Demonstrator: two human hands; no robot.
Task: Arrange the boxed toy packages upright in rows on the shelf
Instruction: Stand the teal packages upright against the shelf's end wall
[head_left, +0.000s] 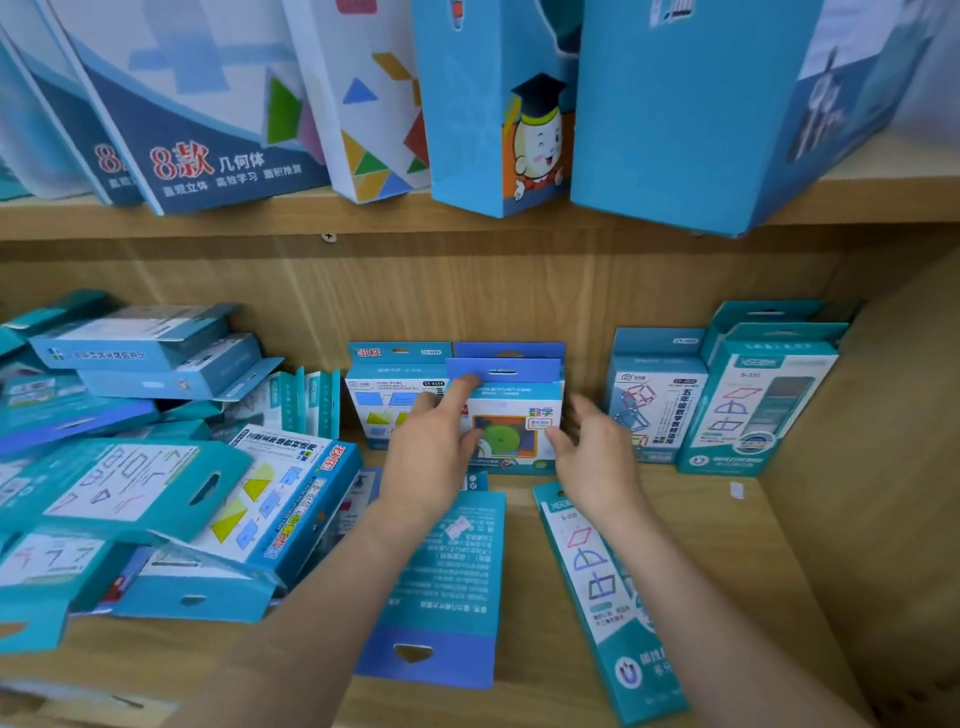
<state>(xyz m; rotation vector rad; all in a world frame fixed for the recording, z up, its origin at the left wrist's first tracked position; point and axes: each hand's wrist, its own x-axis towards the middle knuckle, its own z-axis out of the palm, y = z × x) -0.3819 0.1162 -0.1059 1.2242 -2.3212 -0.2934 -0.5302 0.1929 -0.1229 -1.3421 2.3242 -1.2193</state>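
The green-disc box (511, 415) stands upright near the back of the lower shelf (727, 545), pushed against a plain blue box (509, 351) behind it and just beside the yellow-shapes box (392, 402) on its left. The left hand (436, 457) lays a straight forefinger on the box's top edge by the hang tab and rests its thumb on the front face; its grip is not closed round the box, only steadying it. The right hand (597, 457) is released, fingers loosely spread just beside the box's right edge, and whether the thumb touches it cannot be told. Thin printed card like this probably weighs little, keeps its shape under light pressure and tips easily, so the side edges look the safest hold, while the window front and the hang tab would likely crease. A flat blue box (441, 582) and a long teal box (597, 597) lie in front, a jumbled pile (156, 467) waits at the left, and two upright boxes (727, 405) stand to the right.
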